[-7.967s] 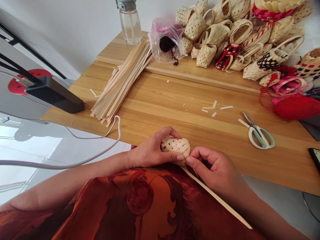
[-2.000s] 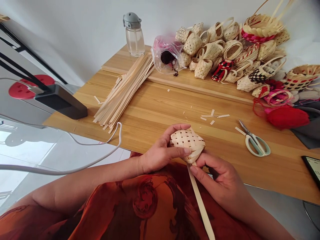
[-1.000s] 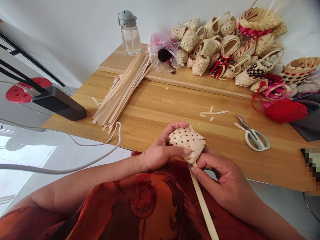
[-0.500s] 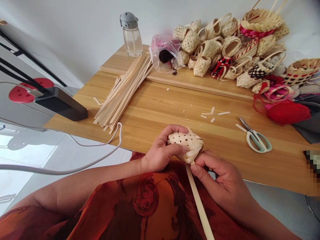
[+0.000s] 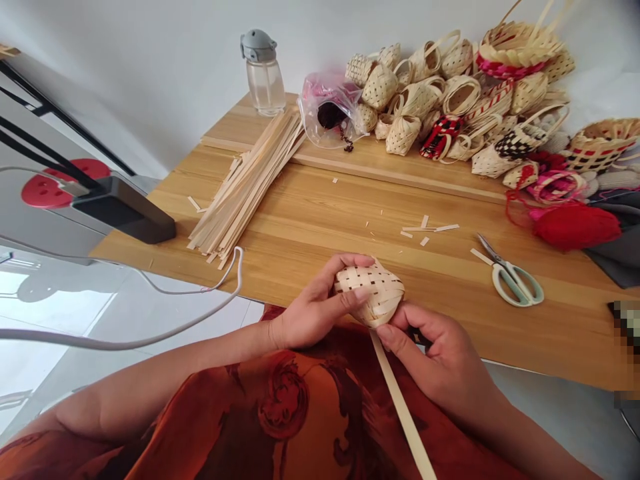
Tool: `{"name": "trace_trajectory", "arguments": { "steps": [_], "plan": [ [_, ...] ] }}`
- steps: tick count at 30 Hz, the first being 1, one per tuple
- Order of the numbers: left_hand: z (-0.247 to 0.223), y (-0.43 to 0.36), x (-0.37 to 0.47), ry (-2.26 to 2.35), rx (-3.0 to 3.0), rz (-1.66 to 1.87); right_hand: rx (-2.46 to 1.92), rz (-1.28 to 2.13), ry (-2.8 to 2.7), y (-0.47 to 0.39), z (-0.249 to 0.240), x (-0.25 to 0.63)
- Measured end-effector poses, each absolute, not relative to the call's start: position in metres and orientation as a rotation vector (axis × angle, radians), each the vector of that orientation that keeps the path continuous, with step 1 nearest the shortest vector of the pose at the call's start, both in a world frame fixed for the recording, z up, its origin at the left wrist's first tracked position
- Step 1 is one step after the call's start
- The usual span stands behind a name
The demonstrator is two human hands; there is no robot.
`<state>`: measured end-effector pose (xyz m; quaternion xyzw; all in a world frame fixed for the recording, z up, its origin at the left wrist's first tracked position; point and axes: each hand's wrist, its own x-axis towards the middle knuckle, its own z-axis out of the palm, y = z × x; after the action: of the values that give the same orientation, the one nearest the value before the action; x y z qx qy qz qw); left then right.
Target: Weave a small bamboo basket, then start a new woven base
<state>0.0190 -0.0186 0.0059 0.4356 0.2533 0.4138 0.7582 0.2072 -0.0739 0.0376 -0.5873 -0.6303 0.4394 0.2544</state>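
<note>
A small woven basket [image 5: 383, 288] of pale strips is held just over the front edge of the table. My left hand [image 5: 320, 303] wraps round its left side, with the thumb pressed on the weave and a finger over the top. At the basket's lower right, my right hand [image 5: 430, 340] pinches the rim with thumb and index finger. One long pale strip [image 5: 400, 400] hangs from the basket's underside, down across the patterned red cloth. The tips of the right fingers are partly hidden behind the basket.
On the wooden table [image 5: 320, 220] lie a bundle of strips [image 5: 250, 187], scissors [image 5: 515, 277] and strip scraps [image 5: 430, 229]. Behind are a bottle [image 5: 265, 80], a plastic bag [image 5: 330, 110], several woven baskets [image 5: 420, 97] and red yarn [image 5: 577, 227]. A black power strip [image 5: 125, 208] stands at the left.
My right thumb and fingers have shifted slightly left along the basket's lower edge. The basket has turned a little, and my left thumb has moved slightly left and up on it.
</note>
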Motion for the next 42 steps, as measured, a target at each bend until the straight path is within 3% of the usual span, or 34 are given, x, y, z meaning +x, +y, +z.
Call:
{"name": "trace_trajectory", "arguments": {
  "steps": [6, 23, 42],
  "plan": [
    [0.01, -0.017, 0.02, 0.578, 0.896, 0.86, -1.559, 1.296, -1.68, -0.071, 0.041, 0.211],
    [0.015, -0.013, 0.034, 0.774, 1.075, 1.034, -1.497, 1.146, -1.609, -0.069, 0.034, 0.207],
    [0.003, -0.006, 0.023, 0.655, 1.02, 0.81, -1.546, 1.255, -1.472, -0.065, 0.028, 0.211]
  ]
}}
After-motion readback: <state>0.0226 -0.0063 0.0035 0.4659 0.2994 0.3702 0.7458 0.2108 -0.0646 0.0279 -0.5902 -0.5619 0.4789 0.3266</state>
